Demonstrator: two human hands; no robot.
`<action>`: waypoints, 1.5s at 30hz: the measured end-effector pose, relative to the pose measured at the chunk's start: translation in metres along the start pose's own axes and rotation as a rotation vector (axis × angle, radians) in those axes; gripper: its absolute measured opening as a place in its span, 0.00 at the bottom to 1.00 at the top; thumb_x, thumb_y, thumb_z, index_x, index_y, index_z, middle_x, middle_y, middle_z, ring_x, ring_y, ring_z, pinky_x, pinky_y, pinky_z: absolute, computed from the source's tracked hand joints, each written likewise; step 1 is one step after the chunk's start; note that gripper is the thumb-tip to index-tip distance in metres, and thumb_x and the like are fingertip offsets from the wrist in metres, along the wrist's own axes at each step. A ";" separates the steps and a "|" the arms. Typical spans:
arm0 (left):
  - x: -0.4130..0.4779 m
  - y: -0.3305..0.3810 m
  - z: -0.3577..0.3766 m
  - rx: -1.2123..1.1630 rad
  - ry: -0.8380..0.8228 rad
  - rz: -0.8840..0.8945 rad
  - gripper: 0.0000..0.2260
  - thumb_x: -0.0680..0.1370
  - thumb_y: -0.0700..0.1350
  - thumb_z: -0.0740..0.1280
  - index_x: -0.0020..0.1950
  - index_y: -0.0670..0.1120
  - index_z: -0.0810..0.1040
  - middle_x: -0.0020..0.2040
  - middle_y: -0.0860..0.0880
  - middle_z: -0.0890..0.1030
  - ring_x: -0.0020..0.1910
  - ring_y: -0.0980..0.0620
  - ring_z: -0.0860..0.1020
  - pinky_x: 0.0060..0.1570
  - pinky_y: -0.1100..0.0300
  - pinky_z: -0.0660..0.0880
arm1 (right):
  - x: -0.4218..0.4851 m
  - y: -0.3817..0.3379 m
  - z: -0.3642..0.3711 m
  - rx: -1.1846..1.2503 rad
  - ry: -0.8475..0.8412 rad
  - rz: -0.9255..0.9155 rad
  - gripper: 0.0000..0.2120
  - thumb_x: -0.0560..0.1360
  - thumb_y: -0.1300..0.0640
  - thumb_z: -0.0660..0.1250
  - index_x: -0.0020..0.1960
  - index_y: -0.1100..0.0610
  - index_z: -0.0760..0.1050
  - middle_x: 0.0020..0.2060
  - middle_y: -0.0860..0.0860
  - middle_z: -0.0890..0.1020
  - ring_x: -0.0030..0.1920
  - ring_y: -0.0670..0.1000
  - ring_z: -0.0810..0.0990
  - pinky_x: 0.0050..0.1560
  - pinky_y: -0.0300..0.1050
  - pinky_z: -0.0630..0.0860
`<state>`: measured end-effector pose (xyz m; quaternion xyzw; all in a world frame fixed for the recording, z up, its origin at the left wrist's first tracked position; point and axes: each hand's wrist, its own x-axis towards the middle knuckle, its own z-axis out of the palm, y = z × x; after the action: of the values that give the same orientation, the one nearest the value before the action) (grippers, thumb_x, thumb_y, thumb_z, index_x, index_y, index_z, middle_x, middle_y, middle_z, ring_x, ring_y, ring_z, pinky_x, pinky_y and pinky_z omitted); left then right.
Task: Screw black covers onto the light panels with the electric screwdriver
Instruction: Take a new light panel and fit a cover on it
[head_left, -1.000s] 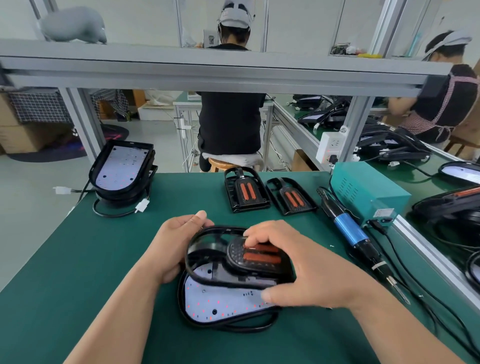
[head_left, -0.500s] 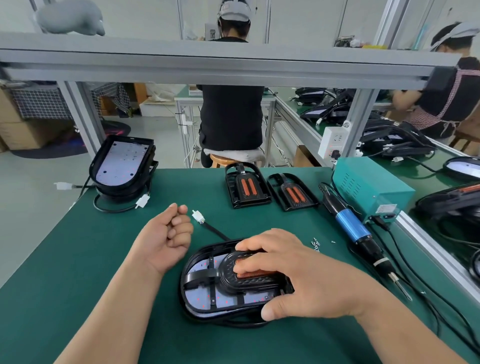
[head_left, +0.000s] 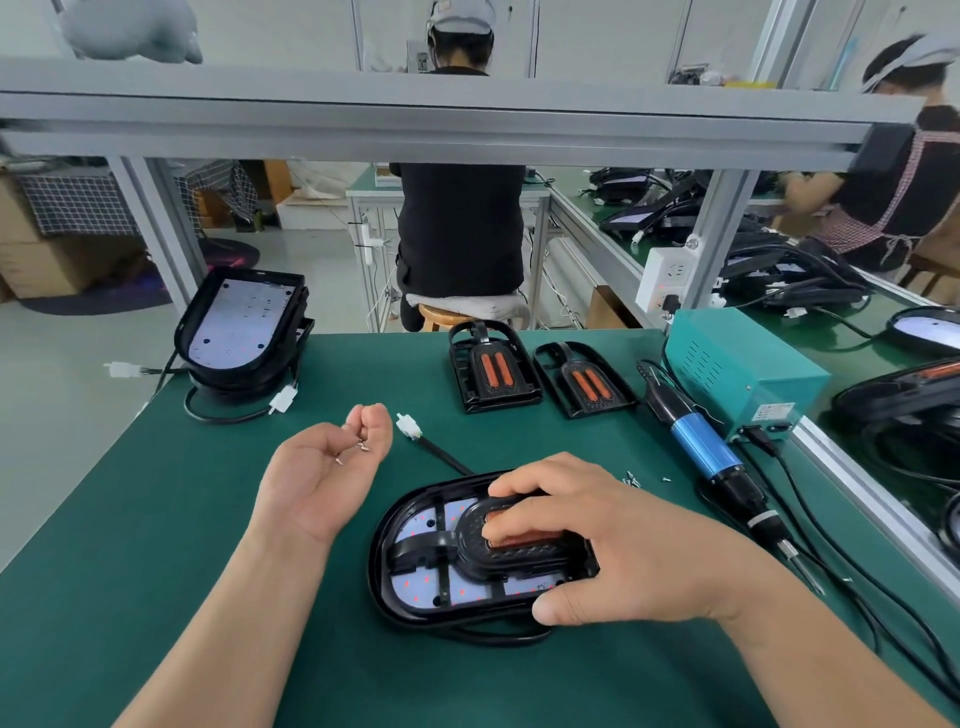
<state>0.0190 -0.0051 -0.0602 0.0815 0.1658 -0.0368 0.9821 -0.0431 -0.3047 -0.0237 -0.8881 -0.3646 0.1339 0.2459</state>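
While the left hand (head_left: 322, 467) is turned palm-up over the green mat (head_left: 156, 545), its fingers curled loosely inward around a few small screws (head_left: 358, 445), the right hand (head_left: 618, 540) reaches in from the right and bears down on the black cover (head_left: 480, 564). Its fingers are bent and close together over the cover's orange centre. The thumb lies against the near rim of the light panel (head_left: 415, 590), so cover and panel are clasped between them. The cover sits on that panel, which lies flat on the mat just right of the left wrist. The electric screwdriver (head_left: 706, 452) lies untouched further right, beside a teal power box (head_left: 743, 369), with loose screws (head_left: 631, 478) between it and the right hand. 2 spare covers (head_left: 493, 371) lie toward the far edge, a stack of panels (head_left: 239, 322) at the far left. A white connector (head_left: 409, 427) lies just beside the left fingertips.
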 end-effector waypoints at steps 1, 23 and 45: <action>-0.001 -0.001 0.000 0.015 -0.009 -0.011 0.27 0.72 0.24 0.54 0.72 0.31 0.67 0.69 0.39 0.72 0.62 0.39 0.77 0.49 0.50 0.83 | -0.001 0.001 -0.001 0.007 0.001 0.003 0.30 0.72 0.41 0.75 0.72 0.32 0.72 0.73 0.28 0.63 0.78 0.41 0.59 0.77 0.49 0.64; 0.003 0.002 0.002 0.243 -0.039 -0.190 0.20 0.86 0.58 0.59 0.39 0.48 0.73 0.31 0.56 0.68 0.20 0.59 0.60 0.15 0.65 0.60 | -0.002 0.006 0.001 0.043 0.006 -0.009 0.30 0.73 0.41 0.76 0.73 0.33 0.73 0.75 0.29 0.64 0.80 0.43 0.59 0.77 0.51 0.65; 0.011 -0.010 -0.009 0.878 -0.032 -0.030 0.11 0.86 0.41 0.61 0.64 0.37 0.78 0.36 0.51 0.74 0.26 0.59 0.63 0.19 0.68 0.57 | -0.029 0.089 -0.045 -0.018 0.748 0.525 0.15 0.78 0.43 0.72 0.63 0.42 0.80 0.55 0.38 0.79 0.56 0.41 0.79 0.58 0.48 0.74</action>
<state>0.0252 -0.0140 -0.0731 0.4884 0.1201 -0.1191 0.8561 0.0072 -0.3959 -0.0317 -0.9398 -0.0146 -0.1414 0.3109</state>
